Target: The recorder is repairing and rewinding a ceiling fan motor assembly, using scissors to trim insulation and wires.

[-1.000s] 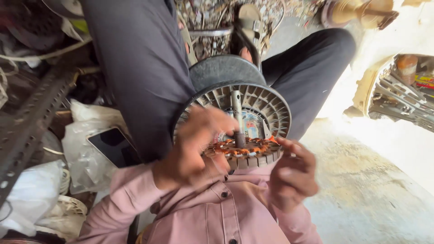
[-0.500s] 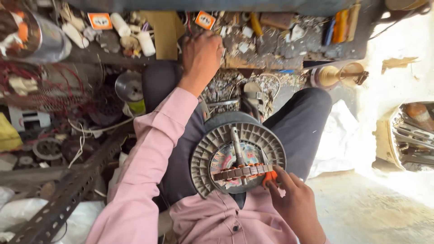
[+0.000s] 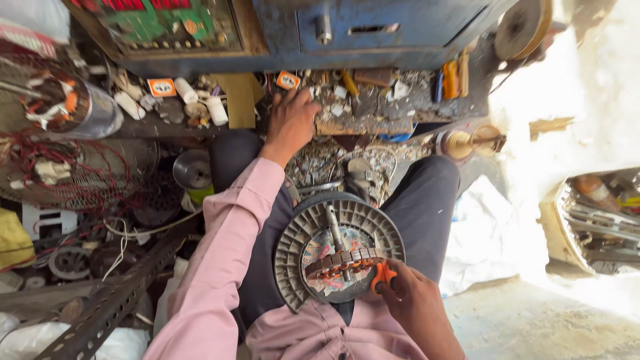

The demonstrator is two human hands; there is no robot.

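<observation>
- A round grey ribbed metal motor housing (image 3: 293, 257) lies flat on the person's lap, against dark trousers, open face up — it serves as the landmark here.
- Inside the housing sits a ring of copper-wound stator coils (image 3: 341, 261), and a grey steel shaft (image 3: 335, 230) rises from its centre, tilted toward the far rim.
- The right hand (image 3: 415, 303) rests at the housing's near-right rim, fingers curled tight around the orange handles of a small pair of pliers (image 3: 382, 275); the tool's tip touches the coils at that edge.
- The left hand (image 3: 291, 123) is stretched well beyond the housing's far rim, arm in a pink shirt sleeve (image 3: 223, 267), and lies palm down on a cluttered workbench ledge (image 3: 373, 107). Its fingers are loosely spread over the small scraps there — whether they pinch anything, I cannot tell.
- Just beyond that hand, farther from the housing, a small orange-and-white label tag (image 3: 288, 80) sits on the ledge, and past it a blue metal cabinet front (image 3: 400, 23).
- Left of the housing stands a shiny round metal cup (image 3: 193, 169), and farther left a tangle of red wire (image 3: 60, 167) over a wire fan guard.
- Near-left of the housing, a perforated slotted steel angle bar (image 3: 113, 300) runs diagonally.
- Right of the housing, beyond the knee, a brass-coloured spool (image 3: 467, 142) lies on its side.
</observation>
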